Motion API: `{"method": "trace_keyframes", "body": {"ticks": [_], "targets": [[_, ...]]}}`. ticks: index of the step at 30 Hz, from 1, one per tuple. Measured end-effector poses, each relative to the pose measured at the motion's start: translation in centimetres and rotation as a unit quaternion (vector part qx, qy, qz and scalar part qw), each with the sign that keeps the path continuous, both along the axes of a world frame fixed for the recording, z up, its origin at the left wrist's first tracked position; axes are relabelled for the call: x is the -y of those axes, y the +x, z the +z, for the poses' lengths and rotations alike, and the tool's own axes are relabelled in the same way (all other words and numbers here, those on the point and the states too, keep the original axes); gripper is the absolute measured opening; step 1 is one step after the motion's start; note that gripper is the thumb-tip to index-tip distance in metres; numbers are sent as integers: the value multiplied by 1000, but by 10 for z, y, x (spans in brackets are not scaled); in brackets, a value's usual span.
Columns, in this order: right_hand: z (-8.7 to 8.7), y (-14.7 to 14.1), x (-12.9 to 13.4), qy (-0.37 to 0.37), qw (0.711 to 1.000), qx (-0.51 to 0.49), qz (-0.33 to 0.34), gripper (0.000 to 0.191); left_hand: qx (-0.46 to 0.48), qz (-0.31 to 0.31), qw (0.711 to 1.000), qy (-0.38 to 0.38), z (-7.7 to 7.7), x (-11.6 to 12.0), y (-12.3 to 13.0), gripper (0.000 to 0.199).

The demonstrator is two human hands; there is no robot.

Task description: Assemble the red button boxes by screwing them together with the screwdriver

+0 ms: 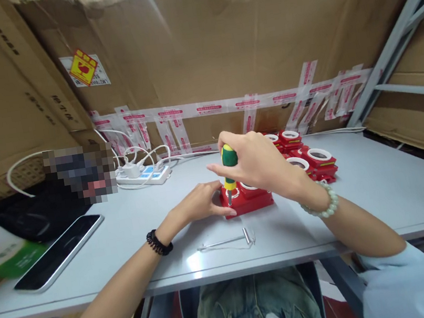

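A red box-shaped unit (251, 204) with round white rings on its top lies on the grey table before me. My left hand (202, 202) grips its left end, thumb along the front and fingers behind. In my right hand (258, 160) is a screwdriver (229, 157) with a green and yellow handle. It stands nearly upright, its tip down at the left end of the red unit's top; the exact contact is too small to tell. Nearer to me lies a small silver T-shaped metal tool (228, 240) with a thin string or wire beside it.
Several more red units (318, 161) sit behind my right hand. A white power strip (145, 175) with plugged cables lies at the back left. A tablet or phone (61, 253), a green-and-white packet (2, 246) and a black bag (24, 213) lie left. Cardboard (195, 50) walls the back.
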State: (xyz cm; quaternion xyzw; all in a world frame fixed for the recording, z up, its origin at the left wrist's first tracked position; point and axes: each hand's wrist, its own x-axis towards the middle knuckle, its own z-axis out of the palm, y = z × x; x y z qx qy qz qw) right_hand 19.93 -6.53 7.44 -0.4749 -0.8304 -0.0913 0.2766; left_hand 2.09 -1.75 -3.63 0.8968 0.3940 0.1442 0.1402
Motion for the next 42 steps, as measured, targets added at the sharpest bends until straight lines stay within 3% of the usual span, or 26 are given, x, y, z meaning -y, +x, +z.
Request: {"method": "trace_keyframes", "body": {"ticks": [2, 7, 9, 12, 14, 16, 21, 22, 24, 27, 29, 32, 33, 35, 38, 40, 42], "targets": [[0, 1, 0, -5, 1000, -10, 12, 25, 5, -4, 1000, 3, -1, 0, 0, 58], [7, 8, 7, -94, 974, -13, 204, 31, 30, -22, 999, 3, -3, -3, 0, 61], [9, 9, 10, -103, 966, 6, 238, 27, 28, -16, 999, -1, -3, -3, 0, 62], [8, 6, 8, -59, 985, 30, 158, 16, 16, -4, 1000, 1, -1, -1, 0, 63], [6, 5, 4, -22, 997, 32, 63, 26, 5, 0, 1000, -2, 1, 0, 1, 62], [5, 7, 1, -14, 999, 26, 29, 31, 1, -2, 1000, -7, 2, 1, 1, 61], [9, 12, -1, -104, 976, 8, 191, 30, 3, -2, 1000, 3, 3, 2, 1, 63], [8, 11, -1, -103, 977, 10, 186, 24, 1, 0, 1000, 3, 2, 2, 1, 63], [7, 8, -1, -65, 991, 16, 116, 16, -4, 1, 1000, 2, 2, 2, 1, 61], [4, 6, -3, -8, 1000, 13, 8, 30, 4, -2, 1000, -2, 2, 2, 0, 58], [4, 8, -3, -30, 999, 6, 44, 28, 15, -7, 1000, -10, 2, 2, 0, 57], [9, 11, -2, -99, 982, 1, 161, 28, 22, -9, 1000, -17, 3, 2, 0, 56], [10, 12, -1, -104, 981, 2, 163, 23, 22, -7, 1000, -18, 3, 2, 0, 56], [10, 10, -1, -74, 993, 10, 91, 17, 23, -5, 1000, -21, 4, 3, 0, 56], [8, 8, -1, -14, 999, 18, -28, 39, 25, -6, 999, -24, 4, 3, 0, 56], [7, 9, -1, -31, 999, 12, 13, 36, 22, -4, 1000, -19, 3, 2, 0, 56], [8, 10, 0, -79, 991, 4, 110, 32, 14, -1, 1000, -7, 3, 2, 0, 58]]}}
